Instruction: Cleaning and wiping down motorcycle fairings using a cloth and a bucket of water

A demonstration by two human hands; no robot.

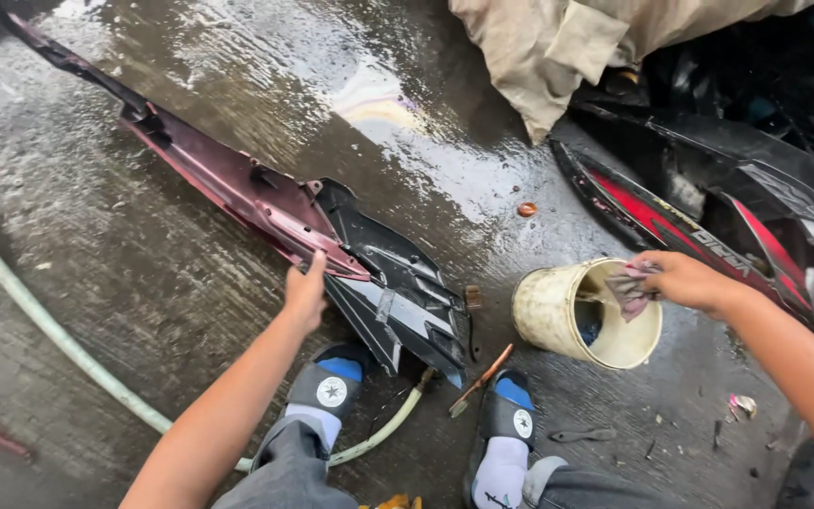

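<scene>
My left hand (305, 292) grips the lower edge of a long maroon and black motorcycle body panel (266, 212) that stands tilted on the wet concrete. My right hand (685, 281) holds a wet grey rag (629, 287) over the rim of a tilted cream plastic bucket (558, 311). The bucket leans on its side to the right of the panel, its mouth facing my right hand.
A pale green hose (40, 316) curves across the left floor and under my sandalled feet (332, 391). A black and red motorcycle fairing (708, 221) lies at right, a beige cloth (558, 47) at the top. A small stick (482, 379) lies between my feet.
</scene>
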